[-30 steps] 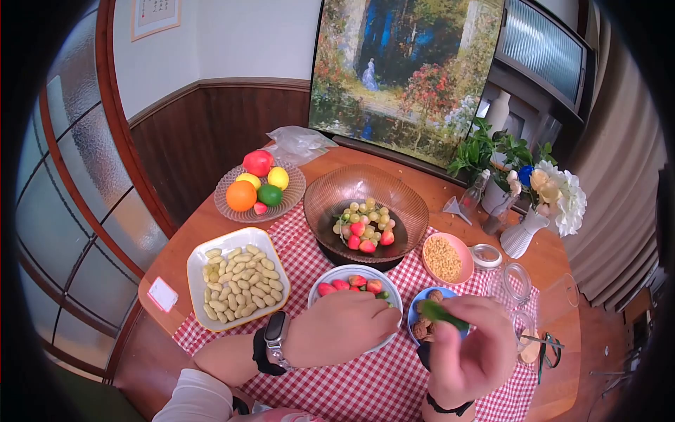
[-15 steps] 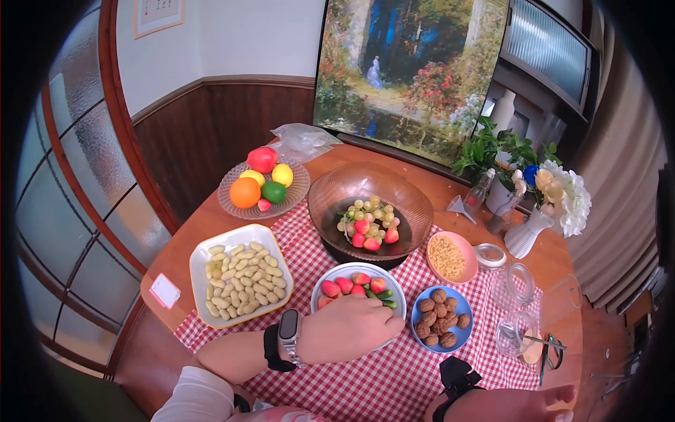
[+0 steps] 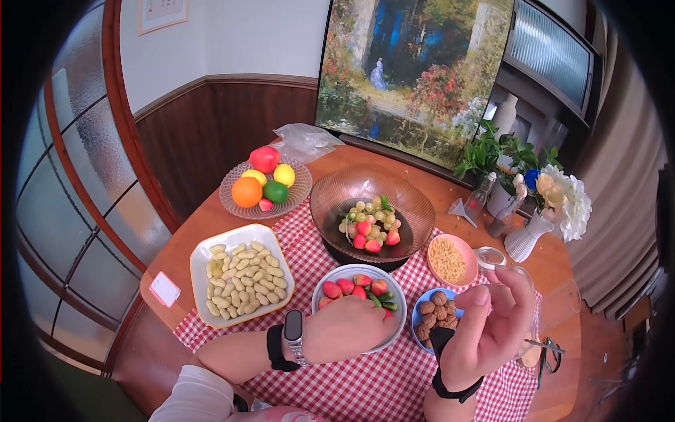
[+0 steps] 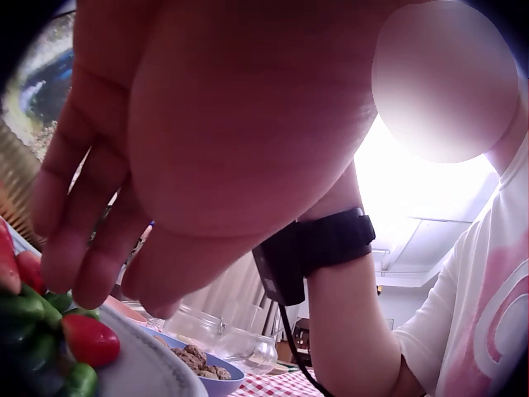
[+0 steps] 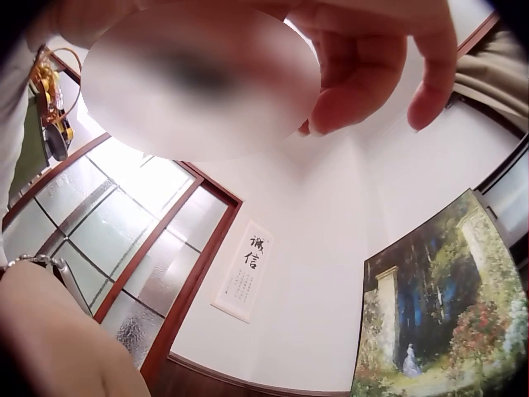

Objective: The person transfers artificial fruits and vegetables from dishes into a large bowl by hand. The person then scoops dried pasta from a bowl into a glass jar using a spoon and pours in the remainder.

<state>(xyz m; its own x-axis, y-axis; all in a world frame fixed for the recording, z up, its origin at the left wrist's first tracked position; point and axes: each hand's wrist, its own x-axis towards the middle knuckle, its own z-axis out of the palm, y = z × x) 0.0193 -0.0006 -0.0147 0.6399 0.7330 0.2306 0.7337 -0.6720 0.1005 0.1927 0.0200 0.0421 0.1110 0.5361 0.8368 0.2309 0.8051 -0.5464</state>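
My left hand [image 3: 341,325] lies over the near side of a white bowl [image 3: 398,284], palm down, fingers extended. Its fingertips [image 4: 91,289] hang by small red fruits [image 3: 344,285] and small, glossy green vegetables [image 4: 37,318] in the bowl. Part of the contents is hidden under the hand. My right hand [image 3: 485,334] is raised in front of a blue bowl [image 3: 420,335] of walnuts [image 3: 427,320], its fingers loosely bent with nothing visible in them. Farther back, a large amber glass bowl [image 3: 415,200] holds pale grapes [image 3: 362,207], red fruits and a green piece [image 3: 386,202].
A white dish [image 3: 199,273] of peanuts stands left, a glass fruit plate [image 3: 232,205] behind it. A pink bowl [image 3: 471,254] of kernels, glass jars, eyeglasses [image 3: 553,357] and a flower vase [image 3: 524,238] stand right. A large painting [image 3: 415,84] rises at the back.
My right hand held a green vegetable earlier, dropped low right, then rose before the walnuts. A green piece now shows on the grapes in the amber bowl. My left hand has barely moved.
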